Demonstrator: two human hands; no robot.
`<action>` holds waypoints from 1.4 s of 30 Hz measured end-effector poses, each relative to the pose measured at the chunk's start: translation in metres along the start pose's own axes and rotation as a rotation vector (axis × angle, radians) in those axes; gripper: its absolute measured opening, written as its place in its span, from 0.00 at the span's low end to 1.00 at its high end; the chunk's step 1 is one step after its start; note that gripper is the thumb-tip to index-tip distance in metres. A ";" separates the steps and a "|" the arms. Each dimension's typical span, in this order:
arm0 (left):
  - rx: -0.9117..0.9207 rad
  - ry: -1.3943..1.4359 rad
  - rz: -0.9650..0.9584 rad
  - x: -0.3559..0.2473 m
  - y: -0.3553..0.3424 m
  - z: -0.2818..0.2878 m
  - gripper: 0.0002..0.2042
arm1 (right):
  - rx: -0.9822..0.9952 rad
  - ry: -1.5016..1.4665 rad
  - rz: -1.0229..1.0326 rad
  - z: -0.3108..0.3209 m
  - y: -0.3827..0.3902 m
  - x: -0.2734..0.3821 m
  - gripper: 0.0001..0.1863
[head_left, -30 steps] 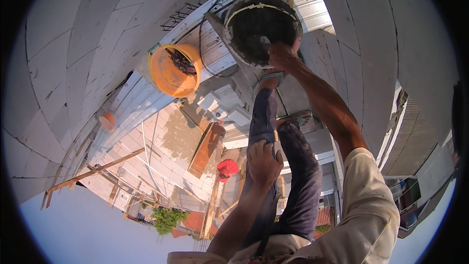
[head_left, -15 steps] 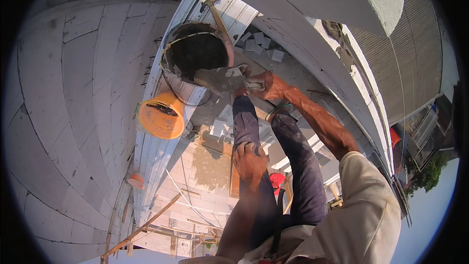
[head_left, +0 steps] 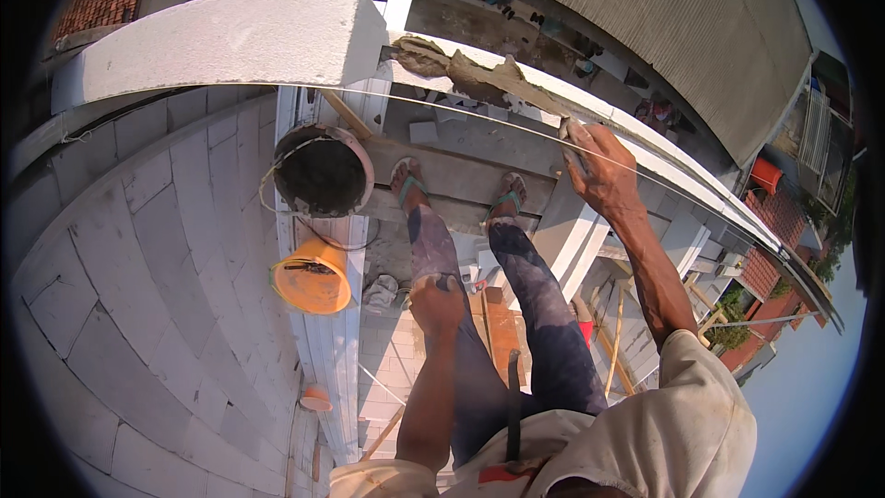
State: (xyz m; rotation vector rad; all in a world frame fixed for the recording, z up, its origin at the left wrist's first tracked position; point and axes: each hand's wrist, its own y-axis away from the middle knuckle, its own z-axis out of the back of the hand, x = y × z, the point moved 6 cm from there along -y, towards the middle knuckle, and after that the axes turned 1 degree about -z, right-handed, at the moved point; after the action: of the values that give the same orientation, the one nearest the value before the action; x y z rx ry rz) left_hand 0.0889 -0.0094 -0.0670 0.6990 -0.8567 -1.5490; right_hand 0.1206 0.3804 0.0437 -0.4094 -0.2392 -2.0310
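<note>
My right hand [head_left: 599, 171] is closed on a mortar-smeared trowel [head_left: 544, 101] at the top of a white block wall, where lumpy grey mortar [head_left: 475, 81] lies. A taut string [head_left: 442, 109] crosses in front. My left hand [head_left: 436, 300] rests on my left leg, fingers loosely bent and apart, holding nothing that I can see. Left of my feet stands a bucket of dark mortar [head_left: 359, 180], with a wooden handle [head_left: 348, 113] behind it. Below it is an orange bucket [head_left: 332, 284] with dark items inside. A large white block [head_left: 230, 41] sits on the wall's left part.
Grey planks [head_left: 470, 166] lie under my sandalled feet. A block wall [head_left: 157, 286] curves along the left beside a ribbed white strip [head_left: 332, 369] bearing a small orange container [head_left: 315, 398]. A corrugated roof [head_left: 664, 28] lies beyond. A red-clad person [head_left: 583, 332] is partly visible below.
My view has swung round to the wall top. My right hand left the mortar bucket with the trowel and is now up at the wall. My left hand stays on my leg.
</note>
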 end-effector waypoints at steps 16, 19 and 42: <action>-0.089 0.081 -0.096 0.002 -0.005 -0.015 0.19 | -0.072 -0.097 -0.246 0.023 0.090 -0.012 0.23; -0.138 0.120 -0.043 0.016 -0.001 -0.021 0.20 | 0.075 -0.327 -0.232 -0.026 0.063 0.045 0.16; -0.229 0.515 0.118 0.049 0.003 -0.010 0.17 | 0.958 0.458 0.651 -0.527 -0.075 0.286 0.08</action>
State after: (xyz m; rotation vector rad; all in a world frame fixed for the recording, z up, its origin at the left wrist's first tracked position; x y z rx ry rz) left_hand 0.0920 -0.0596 -0.0686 0.8138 -0.3237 -1.2528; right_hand -0.1674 0.0053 -0.3322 0.5186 -0.6479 -1.1348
